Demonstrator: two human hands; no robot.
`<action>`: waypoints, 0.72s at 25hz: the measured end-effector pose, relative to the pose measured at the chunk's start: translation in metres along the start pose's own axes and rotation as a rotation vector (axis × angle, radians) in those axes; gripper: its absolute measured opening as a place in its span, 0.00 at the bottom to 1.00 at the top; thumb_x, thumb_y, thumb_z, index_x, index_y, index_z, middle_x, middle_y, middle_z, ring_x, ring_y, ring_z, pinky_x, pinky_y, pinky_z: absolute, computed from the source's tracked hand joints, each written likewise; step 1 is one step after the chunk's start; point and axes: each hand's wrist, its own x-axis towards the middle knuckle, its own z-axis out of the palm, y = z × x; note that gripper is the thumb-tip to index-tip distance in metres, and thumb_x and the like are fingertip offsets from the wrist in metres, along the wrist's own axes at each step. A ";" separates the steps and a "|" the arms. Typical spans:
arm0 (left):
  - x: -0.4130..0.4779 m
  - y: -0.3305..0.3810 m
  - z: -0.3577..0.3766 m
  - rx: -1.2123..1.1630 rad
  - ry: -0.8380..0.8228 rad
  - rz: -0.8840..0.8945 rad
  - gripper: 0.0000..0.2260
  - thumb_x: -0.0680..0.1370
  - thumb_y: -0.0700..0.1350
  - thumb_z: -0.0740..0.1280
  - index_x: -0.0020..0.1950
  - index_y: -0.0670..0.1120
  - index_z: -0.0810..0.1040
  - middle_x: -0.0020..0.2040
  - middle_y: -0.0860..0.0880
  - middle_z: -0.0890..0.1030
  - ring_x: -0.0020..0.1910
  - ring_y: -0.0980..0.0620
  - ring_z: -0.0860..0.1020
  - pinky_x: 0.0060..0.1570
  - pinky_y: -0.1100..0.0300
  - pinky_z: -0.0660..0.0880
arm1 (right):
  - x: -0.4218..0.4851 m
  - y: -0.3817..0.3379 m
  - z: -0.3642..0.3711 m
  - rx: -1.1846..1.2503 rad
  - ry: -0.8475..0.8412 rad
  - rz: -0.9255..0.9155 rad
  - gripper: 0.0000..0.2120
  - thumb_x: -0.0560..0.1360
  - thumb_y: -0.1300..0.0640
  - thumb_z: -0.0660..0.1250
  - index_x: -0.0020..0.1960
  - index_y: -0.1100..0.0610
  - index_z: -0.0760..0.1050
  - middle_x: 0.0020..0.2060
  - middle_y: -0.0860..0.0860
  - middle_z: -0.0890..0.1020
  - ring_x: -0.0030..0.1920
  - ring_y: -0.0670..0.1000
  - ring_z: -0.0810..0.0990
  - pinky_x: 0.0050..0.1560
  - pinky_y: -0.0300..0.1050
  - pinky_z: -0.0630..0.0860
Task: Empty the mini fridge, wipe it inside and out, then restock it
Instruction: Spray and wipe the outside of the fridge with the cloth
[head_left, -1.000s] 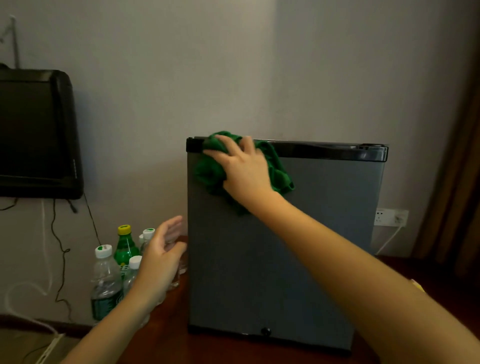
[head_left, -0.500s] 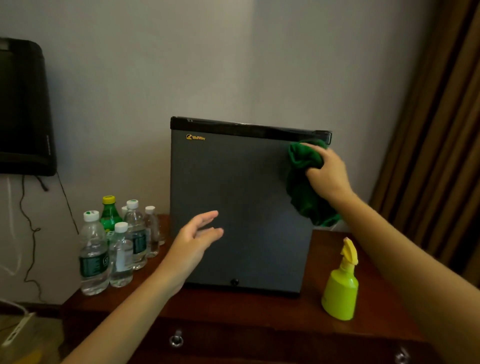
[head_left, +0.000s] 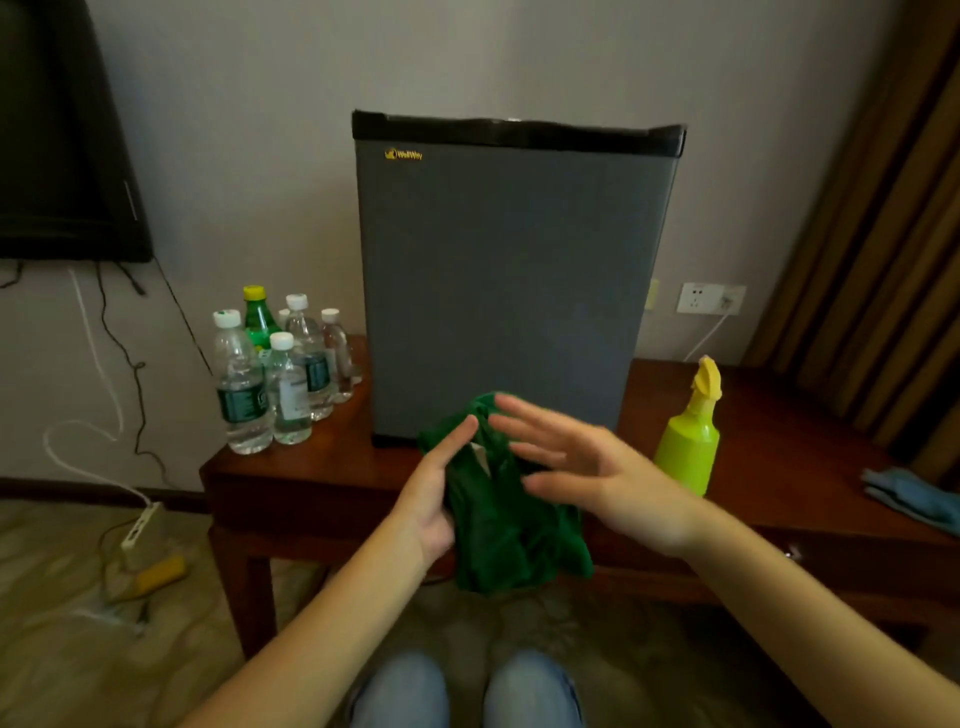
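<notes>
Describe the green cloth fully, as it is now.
The cloth is dark green soft fabric, crumpled into a loose bundle with folds hanging down. A small pale patch shows near its top. It is held up before the fridge's lower edge. The left hand lies against its left side, fingers straight; the right hand, fingers spread and blurred, overlaps its upper right. The grip is hidden.
</notes>
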 end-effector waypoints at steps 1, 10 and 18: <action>0.003 -0.005 -0.004 -0.015 0.019 -0.005 0.23 0.73 0.52 0.67 0.64 0.41 0.77 0.61 0.37 0.78 0.57 0.39 0.79 0.58 0.45 0.74 | -0.005 0.007 -0.015 0.023 0.109 -0.029 0.27 0.76 0.71 0.62 0.72 0.54 0.65 0.65 0.50 0.75 0.63 0.46 0.76 0.62 0.43 0.74; 0.068 -0.024 0.004 0.061 0.254 -0.037 0.18 0.76 0.52 0.66 0.60 0.42 0.79 0.53 0.39 0.83 0.50 0.41 0.82 0.45 0.48 0.77 | -0.050 0.163 -0.167 -0.333 1.118 0.336 0.34 0.72 0.52 0.73 0.73 0.54 0.62 0.69 0.54 0.65 0.65 0.50 0.68 0.65 0.48 0.68; 0.111 -0.029 0.011 0.115 0.316 -0.128 0.22 0.69 0.50 0.70 0.58 0.39 0.80 0.54 0.37 0.82 0.52 0.38 0.81 0.50 0.46 0.76 | 0.020 0.207 -0.232 -0.250 0.939 0.242 0.43 0.65 0.44 0.76 0.74 0.44 0.58 0.68 0.47 0.70 0.66 0.49 0.72 0.67 0.54 0.69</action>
